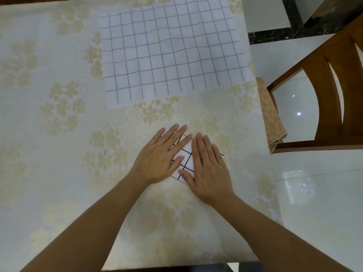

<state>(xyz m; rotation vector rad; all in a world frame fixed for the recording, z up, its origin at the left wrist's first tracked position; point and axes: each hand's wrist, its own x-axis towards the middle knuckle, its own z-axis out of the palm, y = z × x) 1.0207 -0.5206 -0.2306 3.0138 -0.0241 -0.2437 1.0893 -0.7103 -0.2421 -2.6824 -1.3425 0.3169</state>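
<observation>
Pressing down w/ left hand (161,157) and right hand (211,170), fingers straight, spread flat, side by side on folded grid sheet (186,152), directly under both, turned cornerwise on bench (59,134); long axis prob. far-left to near-right, mostly covered. Beyond, larger grid sheet (172,54) lying flat.

My left hand (159,160) and right hand (210,171) cover most of the small folded white cloth with black grid lines (185,154). Only a middle patch and some edge bits show, so I can't tell its outline. The brown wooden chair (334,75) is cut off at the right edge. The cream floral-covered desk (59,154) runs out of frame on the left.
</observation>
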